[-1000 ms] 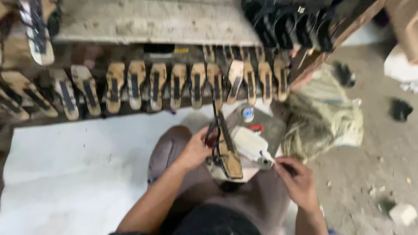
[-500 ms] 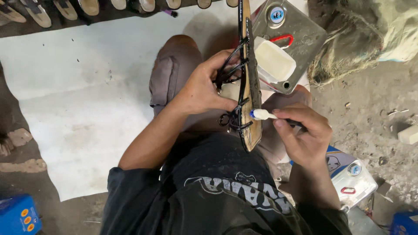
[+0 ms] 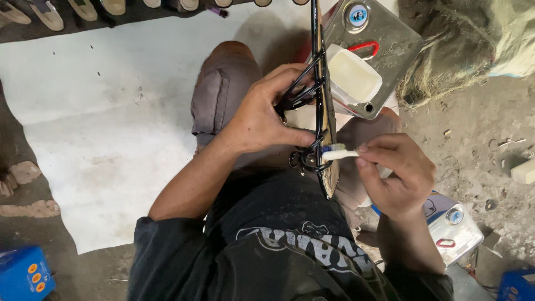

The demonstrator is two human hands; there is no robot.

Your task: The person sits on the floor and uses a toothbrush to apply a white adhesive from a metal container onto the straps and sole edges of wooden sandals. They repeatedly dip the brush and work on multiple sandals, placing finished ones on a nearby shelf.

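Observation:
I hold a sandal (image 3: 326, 120) on edge over my lap, its tan sole facing right and its black straps facing left. My left hand (image 3: 262, 120) grips the straps and the sole's edge. My right hand (image 3: 395, 175) pinches a small white brush (image 3: 337, 153) whose bristle end touches the sole near the heel. Behind the sandal a white tub of pale glue (image 3: 352, 78) sits on a metal can (image 3: 384, 47).
A white sheet (image 3: 106, 122) covers the floor to my left. Several sandals (image 3: 83, 8) line the top edge. Another metal can (image 3: 454, 231) lies by my right side. Blue boxes (image 3: 25, 273) sit at the bottom corners. A straw-coloured sack (image 3: 473, 44) lies at top right.
The view has tilted down from the row of sandals to my lap. My right hand has brought the brush against the sole, and the sandal now stands on edge.

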